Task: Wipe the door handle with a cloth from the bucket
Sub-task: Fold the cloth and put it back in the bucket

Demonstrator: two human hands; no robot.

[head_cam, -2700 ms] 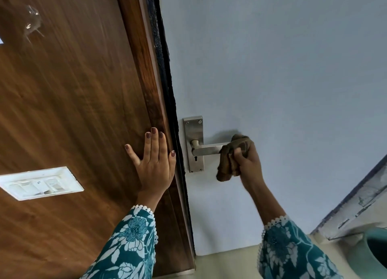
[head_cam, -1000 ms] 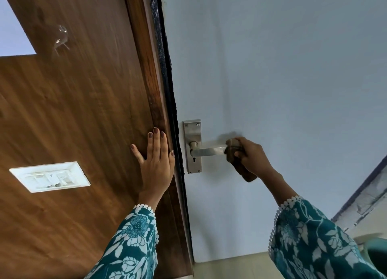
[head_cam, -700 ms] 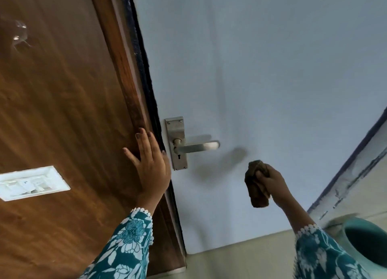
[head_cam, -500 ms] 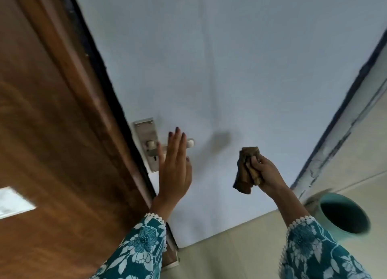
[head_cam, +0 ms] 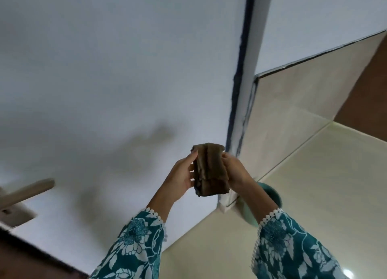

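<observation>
A folded brown cloth (head_cam: 210, 169) is held up in front of the pale blue door (head_cam: 117, 73), pinched between both hands. My left hand (head_cam: 182, 174) grips its left edge and my right hand (head_cam: 235, 172) its right edge. The metal door handle (head_cam: 27, 191) is blurred at the far left edge, well away from the cloth. Part of the teal bucket (head_cam: 270, 197) shows on the floor behind my right forearm, mostly hidden.
The door's dark-edged white frame (head_cam: 244, 94) runs down the middle. Cream tiled wall and floor (head_cam: 314, 174) lie to the right. A strip of brown wood (head_cam: 31, 260) sits at the bottom left.
My right hand took the cloth off the handle and moved right. My left hand left the wooden panel and joined it on the cloth. The view swung right toward the bucket.
</observation>
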